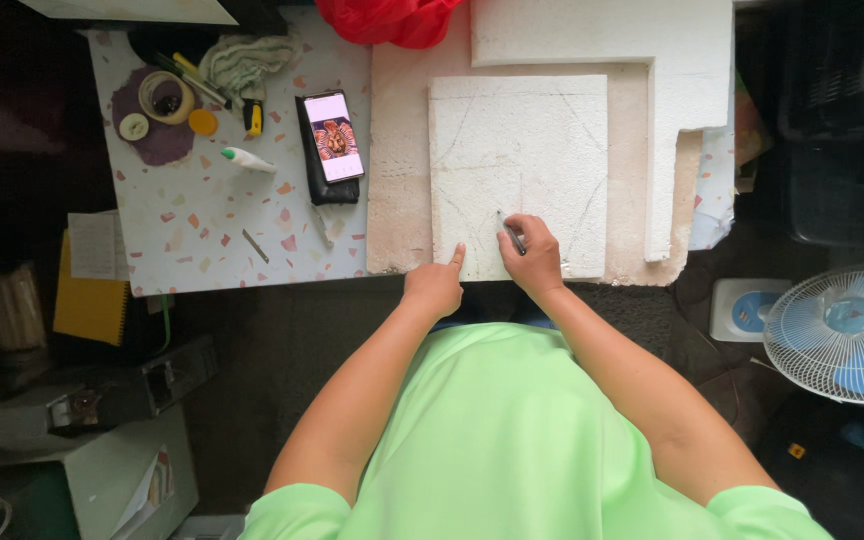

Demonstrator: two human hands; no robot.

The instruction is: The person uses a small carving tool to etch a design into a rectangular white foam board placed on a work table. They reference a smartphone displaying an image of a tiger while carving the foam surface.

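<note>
A white foam board (518, 150) with faint drawn lines lies on a larger beige slab (397, 170). My right hand (532, 255) rests on the board's near edge and grips a dark pen (512, 233), tip on the foam. My left hand (435, 285) sits at the board's near left corner, index finger stretched out and touching the edge, the other fingers curled. My arms come from a light green shirt.
A phone (333, 136) showing a picture leans on a black case left of the slab. A tape roll (166, 96), glue tube (247, 159), cloth (248, 60) and small tools lie on the speckled table (182, 230). A big foam piece (692, 70) is behind; a fan (847, 330) stands right.
</note>
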